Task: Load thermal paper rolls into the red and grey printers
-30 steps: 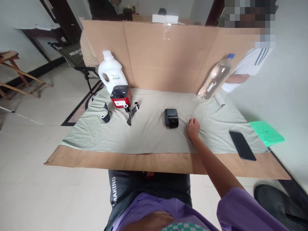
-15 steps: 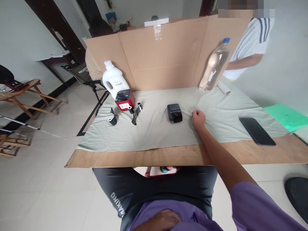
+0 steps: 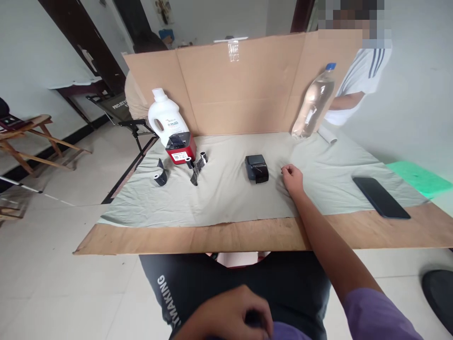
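Observation:
My right hand (image 3: 293,179) rests on the grey cloth with its fingers curled closed; whatever may be inside them is hidden. Just left of it lies a small dark grey, boxy device (image 3: 256,168) with a glossy black strip over its front, not touched by the hand. My left hand (image 3: 237,311) is low over my lap, below the table edge. Its fingers are bent, with a gap between them and nothing visible inside; the frame's bottom edge cuts it off.
At the left stand a white jug (image 3: 168,118) and a red-and-black box (image 3: 181,147), near small black rolls (image 3: 160,177) with loose strips. A clear bottle (image 3: 314,104) leans against the cardboard screen (image 3: 240,89). A phone (image 3: 380,197) lies right. A person in white (image 3: 361,80) is behind.
My left hand has come further into view over my lap, rising from against the purple shirt. My right hand stays by the device. The view has shifted slightly.

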Demonstrator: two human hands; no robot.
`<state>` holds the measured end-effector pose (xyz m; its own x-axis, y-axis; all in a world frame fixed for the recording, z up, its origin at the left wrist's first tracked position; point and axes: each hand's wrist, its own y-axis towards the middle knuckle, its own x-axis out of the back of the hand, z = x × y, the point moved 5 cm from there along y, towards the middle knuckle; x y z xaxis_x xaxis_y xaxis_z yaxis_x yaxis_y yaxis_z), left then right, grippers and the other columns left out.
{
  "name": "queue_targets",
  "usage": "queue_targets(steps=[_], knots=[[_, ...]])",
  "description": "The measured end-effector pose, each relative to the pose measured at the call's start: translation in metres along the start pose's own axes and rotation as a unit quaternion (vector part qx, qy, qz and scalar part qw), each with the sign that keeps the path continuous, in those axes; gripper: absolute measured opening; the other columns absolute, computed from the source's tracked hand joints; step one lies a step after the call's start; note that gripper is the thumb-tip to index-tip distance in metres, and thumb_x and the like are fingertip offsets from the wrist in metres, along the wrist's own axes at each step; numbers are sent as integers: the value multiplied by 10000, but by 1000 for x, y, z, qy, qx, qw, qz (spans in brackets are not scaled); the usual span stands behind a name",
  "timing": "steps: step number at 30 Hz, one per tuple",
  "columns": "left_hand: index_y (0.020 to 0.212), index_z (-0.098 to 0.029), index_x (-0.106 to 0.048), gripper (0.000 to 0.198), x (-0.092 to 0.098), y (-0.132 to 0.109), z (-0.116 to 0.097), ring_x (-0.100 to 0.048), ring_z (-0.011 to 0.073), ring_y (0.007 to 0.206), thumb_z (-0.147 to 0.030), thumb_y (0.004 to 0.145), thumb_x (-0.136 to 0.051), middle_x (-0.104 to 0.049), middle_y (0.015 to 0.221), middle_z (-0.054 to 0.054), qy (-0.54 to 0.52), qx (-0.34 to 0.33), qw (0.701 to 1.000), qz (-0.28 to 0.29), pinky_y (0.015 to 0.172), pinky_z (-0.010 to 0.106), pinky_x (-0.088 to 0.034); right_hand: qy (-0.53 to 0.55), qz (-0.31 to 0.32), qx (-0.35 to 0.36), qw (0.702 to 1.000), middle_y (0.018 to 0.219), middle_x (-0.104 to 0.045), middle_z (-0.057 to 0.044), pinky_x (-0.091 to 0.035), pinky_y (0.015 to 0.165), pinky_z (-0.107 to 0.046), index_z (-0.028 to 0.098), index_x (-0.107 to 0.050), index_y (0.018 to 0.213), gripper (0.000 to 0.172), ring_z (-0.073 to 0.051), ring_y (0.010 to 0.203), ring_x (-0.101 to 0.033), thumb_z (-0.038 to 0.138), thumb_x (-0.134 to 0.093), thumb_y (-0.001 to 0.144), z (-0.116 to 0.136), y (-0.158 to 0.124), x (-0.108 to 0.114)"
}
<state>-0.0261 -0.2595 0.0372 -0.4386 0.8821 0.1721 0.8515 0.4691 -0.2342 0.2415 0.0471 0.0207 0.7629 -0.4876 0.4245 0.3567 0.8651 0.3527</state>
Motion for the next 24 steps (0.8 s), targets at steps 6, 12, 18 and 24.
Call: queue_targets(steps=[6,12,18,24], knots=[[940,-169,-677,120,148,44,-8,-684,168,899,-249,895,-600,-728,927,42,-33,-85,950,-298,867,303,-539,184,82,-27,979,1032,-683,-50,-493,904,-388,234,-642,1006,330,-231,997,-618,486,-569,807,14,8,-35],[1412,-115,-523,524,287,134,9,-503,234,1373,-111,889,-484,-529,1479,138,109,13,882,-459,1147,364,-395,294,119,-120,941,919,-694,-41,-513,908,-381,228,-633,837,487,-262,987,-634,706,-582,762,29,23,-95],[1486,-121,-442,693,289,167,19,-276,245,1511,-28,801,-473,-412,1558,124,210,22,881,-424,1262,509,-46,346,143,-163,913,828,-714,-40,-554,779,-396,228,-667,874,550,-262,850,-671,758,-575,759,28,3,-108],[1510,-145,-409,699,280,148,12,-266,234,1516,-50,818,-393,-426,1556,99,384,33,839,-384,1255,554,-5,336,124,-140,923,899,-729,-51,-537,867,-415,227,-680,923,571,-289,1002,-668,766,-555,781,45,-13,-102]])
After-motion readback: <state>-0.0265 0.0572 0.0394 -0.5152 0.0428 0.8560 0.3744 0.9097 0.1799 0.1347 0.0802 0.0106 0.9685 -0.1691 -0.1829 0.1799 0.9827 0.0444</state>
